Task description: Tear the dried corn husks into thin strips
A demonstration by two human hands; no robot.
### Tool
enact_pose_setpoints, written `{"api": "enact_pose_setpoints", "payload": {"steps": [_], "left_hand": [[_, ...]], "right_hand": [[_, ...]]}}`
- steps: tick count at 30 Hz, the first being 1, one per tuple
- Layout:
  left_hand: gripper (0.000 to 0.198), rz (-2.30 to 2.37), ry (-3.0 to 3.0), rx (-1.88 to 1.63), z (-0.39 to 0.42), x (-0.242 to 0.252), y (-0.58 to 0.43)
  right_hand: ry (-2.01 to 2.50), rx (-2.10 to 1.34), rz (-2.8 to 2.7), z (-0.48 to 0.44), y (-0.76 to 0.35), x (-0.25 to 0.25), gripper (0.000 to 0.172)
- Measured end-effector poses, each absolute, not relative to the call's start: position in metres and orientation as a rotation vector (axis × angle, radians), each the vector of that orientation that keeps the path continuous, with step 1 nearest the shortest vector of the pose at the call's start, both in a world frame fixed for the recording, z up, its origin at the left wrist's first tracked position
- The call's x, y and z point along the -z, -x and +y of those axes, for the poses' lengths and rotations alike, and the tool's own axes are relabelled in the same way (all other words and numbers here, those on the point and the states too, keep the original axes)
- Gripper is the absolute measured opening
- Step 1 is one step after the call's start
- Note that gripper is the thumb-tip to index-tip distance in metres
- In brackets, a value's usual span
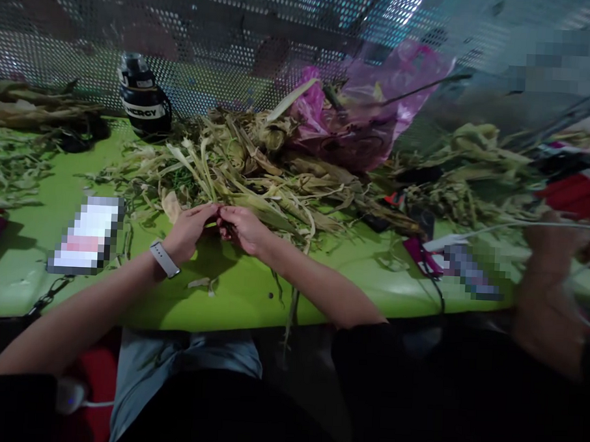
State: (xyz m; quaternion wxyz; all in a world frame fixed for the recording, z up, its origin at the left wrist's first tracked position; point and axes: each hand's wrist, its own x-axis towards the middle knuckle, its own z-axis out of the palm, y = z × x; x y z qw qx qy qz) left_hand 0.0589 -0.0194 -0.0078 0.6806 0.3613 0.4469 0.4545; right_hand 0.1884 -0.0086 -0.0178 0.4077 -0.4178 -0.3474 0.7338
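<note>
My left hand, with a pale watch band on its wrist, is closed in a pinch. Its fingertips meet those of my right hand, which is closed too. Something small and dark shows at the fingers, but what they hold is too small and dim to name. Just beyond both hands lies a heap of dry, yellowish leaves and stalks. A few pale scraps rest on the green table in front of me.
A black bottle stands behind the heap, against a perforated metal panel. A pink plastic bag is at the back. A phone lies to my left. At the right, another person's arm reaches over the table, near white cables.
</note>
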Motion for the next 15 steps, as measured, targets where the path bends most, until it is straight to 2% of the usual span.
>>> {"api": "enact_pose_setpoints", "payload": {"steps": [5, 11, 15], "left_hand": [[0.017, 0.879, -0.787, -1.14, -0.018, 0.008, -0.056], [0.023, 0.857, -0.986, -1.246, -0.016, 0.01, -0.051], [0.025, 0.916, -1.243, -1.382, -0.018, 0.006, -0.048]], "right_hand": [[0.967, -1.916, -0.943, -0.015, -0.185, 0.017, 0.024], [0.925, -1.941, -1.14, -0.019, -0.183, 0.02, 0.023], [1.01, -1.66, -1.317, -0.005, -0.2, 0.009, 0.013]]}}
